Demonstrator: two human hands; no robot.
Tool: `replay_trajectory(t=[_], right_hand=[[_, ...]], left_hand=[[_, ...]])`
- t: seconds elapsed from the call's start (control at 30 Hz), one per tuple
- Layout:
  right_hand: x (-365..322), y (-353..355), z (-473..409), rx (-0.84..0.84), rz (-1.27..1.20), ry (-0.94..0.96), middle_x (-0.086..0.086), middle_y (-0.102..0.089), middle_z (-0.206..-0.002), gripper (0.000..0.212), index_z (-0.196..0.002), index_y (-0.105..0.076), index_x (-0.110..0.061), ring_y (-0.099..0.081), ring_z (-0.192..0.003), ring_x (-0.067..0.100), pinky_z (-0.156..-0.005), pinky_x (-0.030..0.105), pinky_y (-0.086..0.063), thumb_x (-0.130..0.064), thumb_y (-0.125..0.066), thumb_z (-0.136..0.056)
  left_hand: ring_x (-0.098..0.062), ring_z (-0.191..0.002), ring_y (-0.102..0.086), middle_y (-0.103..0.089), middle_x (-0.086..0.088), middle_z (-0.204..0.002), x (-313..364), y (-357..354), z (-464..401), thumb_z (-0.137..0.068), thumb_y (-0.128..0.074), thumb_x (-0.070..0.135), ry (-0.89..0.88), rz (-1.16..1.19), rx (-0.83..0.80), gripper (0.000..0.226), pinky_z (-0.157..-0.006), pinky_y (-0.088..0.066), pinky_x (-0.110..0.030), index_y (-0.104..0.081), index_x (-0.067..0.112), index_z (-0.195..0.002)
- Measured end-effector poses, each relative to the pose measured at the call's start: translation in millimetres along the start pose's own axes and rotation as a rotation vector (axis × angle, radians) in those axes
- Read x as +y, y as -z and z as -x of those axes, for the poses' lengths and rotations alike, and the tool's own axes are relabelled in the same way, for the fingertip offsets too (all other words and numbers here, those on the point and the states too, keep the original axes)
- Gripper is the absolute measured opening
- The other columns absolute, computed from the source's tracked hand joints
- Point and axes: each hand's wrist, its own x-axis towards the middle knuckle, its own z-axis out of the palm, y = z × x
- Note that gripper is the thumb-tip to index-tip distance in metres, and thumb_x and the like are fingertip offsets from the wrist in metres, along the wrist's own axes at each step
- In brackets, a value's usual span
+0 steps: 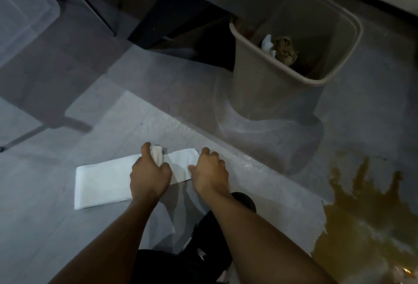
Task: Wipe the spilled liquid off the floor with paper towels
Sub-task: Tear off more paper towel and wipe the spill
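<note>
A strip of white paper towel (pixel 101 184) lies flat on the grey floor in front of me. My left hand (pixel 149 172) rests on it and grips what looks like a small remaining roll (pixel 157 152) at its far edge. My right hand (pixel 209 170) holds the right end of the strip (pixel 183 159) between thumb and fingers. A brown puddle of spilled liquid (pixel 366 220) spreads over the floor at the right, apart from the towel.
A beige waste bin (pixel 255 84) stands beyond my hands, with crumpled white and brown-soaked paper inside. Dark furniture (pixel 172 12) rises behind it. A clear plastic box (pixel 22 12) sits far left. My black shoe (pixel 208 234) is under my right forearm.
</note>
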Motion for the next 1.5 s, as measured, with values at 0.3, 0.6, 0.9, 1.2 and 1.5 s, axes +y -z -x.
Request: replay_trajectory(t=[0.3,0.6,0.9,1.2,1.5], right_hand=[[50.6,34.3,-19.4,0.137,-0.49,-0.064,0.0,-0.068,-0.079,0.007,-0.082,-0.066,-0.016,-0.061,-0.068,0.016,-0.055,0.021,-0.045,-0.016,-0.067,-0.088],[188.2,133.0,-48.5,0.414,-0.663,-0.283,0.009,-0.074,-0.085,0.017,-0.083,-0.067,-0.016,-0.07,-0.079,0.033,-0.074,0.044,-0.059,-0.009,-0.08,-0.075],[223.9,152.4,-46.6,0.311,-0.68,-0.228,0.005,-0.074,-0.093,0.018,-0.092,-0.07,-0.019,-0.07,-0.085,0.031,-0.079,0.045,-0.059,-0.012,-0.08,-0.079],[214.0,144.1,-51.7,0.335,-0.558,-0.245,0.005,-0.073,-0.103,0.021,-0.104,-0.072,-0.021,-0.069,-0.093,0.03,-0.087,0.042,-0.058,-0.014,-0.075,-0.084],[227.9,165.0,-43.3,0.379,-0.408,-0.28,0.008,-0.071,-0.102,0.024,-0.11,-0.072,-0.013,-0.065,-0.089,0.029,-0.076,0.033,-0.05,-0.017,-0.073,-0.086]], left_hand=[[-0.028,-0.099,-0.055,-0.057,-0.003,-0.113,28.6,14.5,-8.3,-0.101,-0.042,0.012,-0.002,0.325,0.105,0.045,-0.084,-0.051,-0.047,-0.049,0.027,-0.143],[-0.025,-0.088,-0.065,-0.069,0.0,-0.103,0.0,60.6,-41.7,-0.088,-0.029,-0.01,0.212,0.867,0.031,0.057,-0.07,-0.056,-0.037,-0.07,0.022,-0.112],[-0.047,-0.124,-0.051,-0.057,-0.021,-0.139,-118.4,76.8,-35.1,-0.094,-0.034,0.002,0.336,0.202,0.181,0.057,-0.108,-0.043,-0.058,-0.054,0.021,-0.144],[-0.041,-0.122,-0.053,-0.043,-0.019,-0.14,3.0,-10.7,20.1,-0.08,-0.057,0.076,-0.147,-0.213,-0.156,0.097,-0.1,-0.049,-0.053,-0.013,0.042,-0.159],[-0.04,-0.116,-0.062,-0.058,-0.018,-0.139,26.4,-19.3,8.4,-0.09,-0.073,0.019,0.002,-0.017,-0.254,0.101,-0.099,-0.051,-0.045,-0.003,0.029,-0.164]])
